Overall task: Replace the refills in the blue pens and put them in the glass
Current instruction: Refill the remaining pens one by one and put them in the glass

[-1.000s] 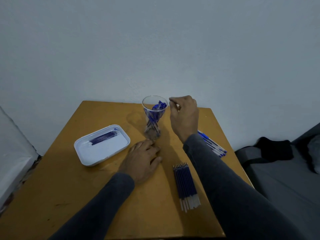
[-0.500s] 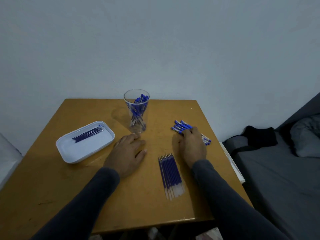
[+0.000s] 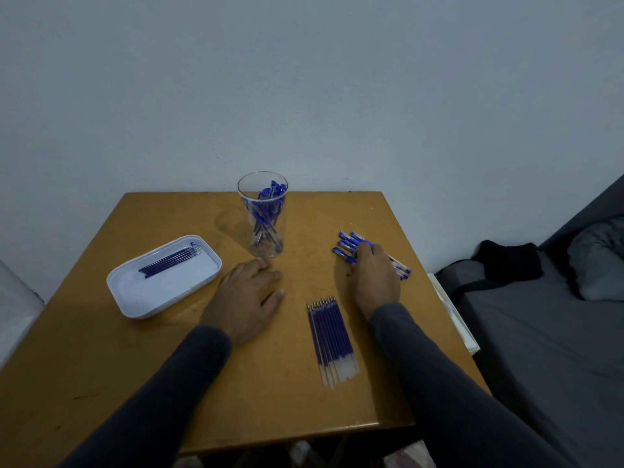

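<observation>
Wooden table (image 3: 141,373) vs pale wall (image 3: 304,79); grey bed (image 3: 547,349) at rt w/ black cloth (image 3: 510,261), pillow (image 3: 597,261)

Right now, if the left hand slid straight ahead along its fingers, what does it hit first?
Most likely the base of the glass holding blue pens. The left hand lies flat on the table, fingers pointing toward the glass foot with only a small gap. Depth is hard to judge, so it may just graze past.
</observation>
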`<state>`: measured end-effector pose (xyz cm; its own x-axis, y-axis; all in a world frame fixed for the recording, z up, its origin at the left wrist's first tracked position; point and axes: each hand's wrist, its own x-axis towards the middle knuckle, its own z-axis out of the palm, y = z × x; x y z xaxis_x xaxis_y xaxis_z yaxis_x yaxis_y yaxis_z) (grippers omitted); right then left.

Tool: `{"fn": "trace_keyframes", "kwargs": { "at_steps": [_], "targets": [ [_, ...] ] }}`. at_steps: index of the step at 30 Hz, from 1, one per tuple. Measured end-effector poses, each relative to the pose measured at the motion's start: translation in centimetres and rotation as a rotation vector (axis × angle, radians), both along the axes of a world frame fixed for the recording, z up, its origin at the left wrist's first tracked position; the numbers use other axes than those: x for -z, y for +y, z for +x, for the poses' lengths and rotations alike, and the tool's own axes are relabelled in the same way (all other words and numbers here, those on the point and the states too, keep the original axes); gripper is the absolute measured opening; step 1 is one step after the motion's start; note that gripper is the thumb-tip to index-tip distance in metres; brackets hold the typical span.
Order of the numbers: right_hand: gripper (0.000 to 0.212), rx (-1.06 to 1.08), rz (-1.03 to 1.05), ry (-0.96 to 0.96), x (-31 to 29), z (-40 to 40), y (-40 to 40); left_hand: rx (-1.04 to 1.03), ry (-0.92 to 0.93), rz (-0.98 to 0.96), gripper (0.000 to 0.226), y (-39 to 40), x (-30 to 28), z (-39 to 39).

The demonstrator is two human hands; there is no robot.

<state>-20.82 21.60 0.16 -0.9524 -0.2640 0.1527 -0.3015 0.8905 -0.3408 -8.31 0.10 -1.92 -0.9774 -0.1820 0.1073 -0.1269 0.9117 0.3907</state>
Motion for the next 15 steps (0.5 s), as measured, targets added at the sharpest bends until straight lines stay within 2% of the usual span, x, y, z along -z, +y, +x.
{"fn": "trace_keyframes", "kwargs": {
  "at_steps": [5,8,12,15],
  "targets": [
    [0.041,-0.036,0.1,0.007,-1.2,0.9,-0.4,0.007,-0.008,0.003,0.05,0.0,-0.2,0.0],
    [0.027,-0.036,0.127,-0.112,-2.2,1.5,-1.1,-0.001,0.0,0.005,0.049,0.2,-0.3,0.2],
    [0.016,-0.036,-0.109,-0.28,-3.6,3.4,-1.4,-0.02,0.094,0.031,0.039,0.4,0.4,1.1],
    [0.023,-0.092,-0.29,-0.316,-5.1,5.9,-1.2,-0.01,0.17,0.076,0.028,0.4,1.0,2.5]
  ]
}}
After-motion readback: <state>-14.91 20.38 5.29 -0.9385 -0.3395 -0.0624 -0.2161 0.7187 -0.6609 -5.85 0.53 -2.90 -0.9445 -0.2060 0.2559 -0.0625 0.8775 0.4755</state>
